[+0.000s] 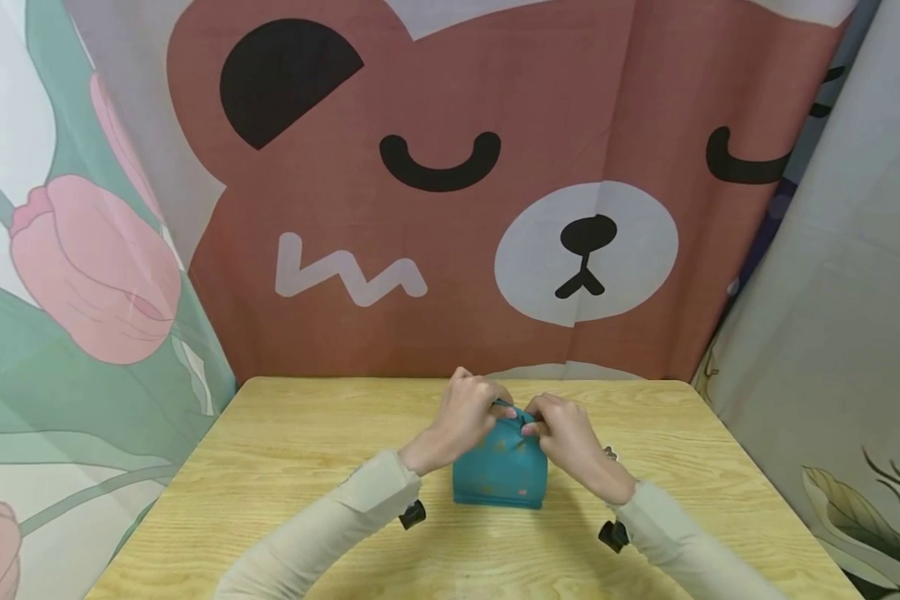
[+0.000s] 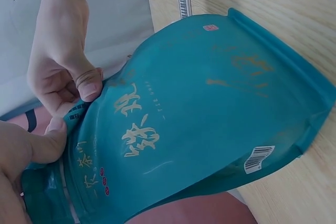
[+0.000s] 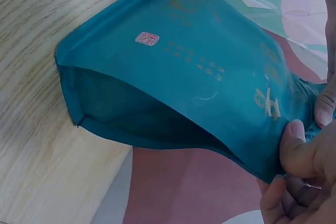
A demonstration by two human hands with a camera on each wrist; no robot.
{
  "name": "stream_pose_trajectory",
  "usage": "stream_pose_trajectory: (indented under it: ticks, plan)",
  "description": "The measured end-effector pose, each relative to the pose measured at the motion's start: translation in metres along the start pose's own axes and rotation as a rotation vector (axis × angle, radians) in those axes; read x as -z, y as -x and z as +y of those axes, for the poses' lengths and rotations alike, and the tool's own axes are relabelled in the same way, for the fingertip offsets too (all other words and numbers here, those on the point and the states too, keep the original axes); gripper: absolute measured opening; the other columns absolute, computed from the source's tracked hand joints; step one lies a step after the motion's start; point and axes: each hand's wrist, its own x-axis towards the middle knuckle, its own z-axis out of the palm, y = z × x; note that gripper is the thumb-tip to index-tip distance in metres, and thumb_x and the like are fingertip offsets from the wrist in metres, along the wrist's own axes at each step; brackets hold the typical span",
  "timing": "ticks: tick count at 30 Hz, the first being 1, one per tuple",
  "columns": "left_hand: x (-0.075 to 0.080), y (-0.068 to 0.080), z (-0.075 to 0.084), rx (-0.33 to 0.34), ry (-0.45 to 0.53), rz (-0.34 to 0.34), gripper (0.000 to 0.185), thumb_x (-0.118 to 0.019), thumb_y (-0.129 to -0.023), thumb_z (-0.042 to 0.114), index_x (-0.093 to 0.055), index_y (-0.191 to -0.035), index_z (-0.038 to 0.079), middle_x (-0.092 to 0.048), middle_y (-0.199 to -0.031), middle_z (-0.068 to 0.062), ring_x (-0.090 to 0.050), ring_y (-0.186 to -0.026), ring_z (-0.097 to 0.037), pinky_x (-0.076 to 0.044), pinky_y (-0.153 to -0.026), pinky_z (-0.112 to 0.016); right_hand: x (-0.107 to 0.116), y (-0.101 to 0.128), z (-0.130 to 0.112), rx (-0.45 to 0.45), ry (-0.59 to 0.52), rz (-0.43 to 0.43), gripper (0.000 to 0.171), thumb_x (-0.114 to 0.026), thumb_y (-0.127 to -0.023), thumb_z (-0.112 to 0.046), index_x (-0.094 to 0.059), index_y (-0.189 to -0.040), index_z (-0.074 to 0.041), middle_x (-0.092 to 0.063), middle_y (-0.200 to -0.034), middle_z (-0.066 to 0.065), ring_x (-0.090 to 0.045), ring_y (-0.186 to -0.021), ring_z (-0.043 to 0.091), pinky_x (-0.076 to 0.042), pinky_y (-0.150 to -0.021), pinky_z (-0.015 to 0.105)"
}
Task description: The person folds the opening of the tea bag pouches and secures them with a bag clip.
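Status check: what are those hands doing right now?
Left hand and right hand both pinching top of teal pouch. Pouch standing on wooden table. Nothing in the way.

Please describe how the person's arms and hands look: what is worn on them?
Both arms wear long, pale beige sleeves reaching the wrists. A small black camera mount sits under each wrist. The left hand and right hand are bare: no gloves or rings visible.

one teal pouch (image 1: 501,475), two hands — one table (image 1: 285,450)

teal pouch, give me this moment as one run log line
teal pouch standing on wooden table | left hand pinches its top edge | right hand pinches its top edge | top looks closed
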Motion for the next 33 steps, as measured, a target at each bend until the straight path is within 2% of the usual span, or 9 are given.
stream_pose_trajectory:
  ticks: [11,18,25,29,33]
  plan:
    - [0.004,0.001,0.001,0.013,-0.053,-0.008,0.014,-0.079,-0.085,0.029,-0.08,-0.089,0.016,-0.073,-0.081,0.005,-0.063,-0.068,-0.008,-0.029,-0.069,-0.03,-0.003,-0.003,0.001,0.034,0.044,0.041,0.018,-0.081,-0.081,-0.003,-0.065,-0.077,-0.01,-0.06,-0.073,-0.002,-0.055,-0.061,0.01,-0.046,-0.055,0.025]
    - [0.009,0.006,-0.004,0.04,0.008,-0.002,0.017,-0.077,-0.086,0.03,-0.078,-0.093,0.015,-0.073,-0.084,0.005,-0.061,-0.071,-0.011,-0.036,-0.069,-0.032,-0.002,-0.003,0.003,0.049,0.048,0.045,0.017,-0.081,-0.08,-0.002,-0.065,-0.078,-0.01,-0.06,-0.074,0.0,-0.057,-0.062,0.011,-0.047,-0.056,0.025]
    - [0.004,0.008,-0.011,-0.006,0.083,0.049,0.009,-0.078,-0.085,0.021,-0.078,-0.088,0.013,-0.073,-0.083,0.004,-0.066,-0.071,-0.008,-0.049,-0.068,-0.023,-0.002,-0.003,0.005,0.073,0.036,0.061,0.018,-0.082,-0.079,-0.003,-0.066,-0.079,-0.01,-0.06,-0.075,-0.001,-0.058,-0.065,0.012,-0.049,-0.058,0.026]
    - [0.003,0.008,-0.011,0.004,0.11,0.044,0.009,-0.078,-0.085,0.02,-0.078,-0.088,0.011,-0.074,-0.083,0.002,-0.068,-0.072,-0.008,-0.051,-0.069,-0.02,-0.001,-0.002,0.006,0.076,0.017,0.058,0.016,-0.082,-0.079,-0.006,-0.067,-0.08,-0.011,-0.061,-0.077,-0.002,-0.058,-0.067,0.011,-0.049,-0.059,0.026]
    - [0.003,0.008,-0.011,0.015,0.103,0.034,0.01,-0.078,-0.085,0.022,-0.078,-0.088,0.012,-0.074,-0.084,0.003,-0.068,-0.073,-0.007,-0.051,-0.074,-0.024,-0.001,0.001,0.008,0.078,0.002,0.058,0.015,-0.082,-0.077,-0.008,-0.069,-0.082,-0.012,-0.06,-0.079,-0.003,-0.055,-0.067,0.009,-0.046,-0.058,0.026]
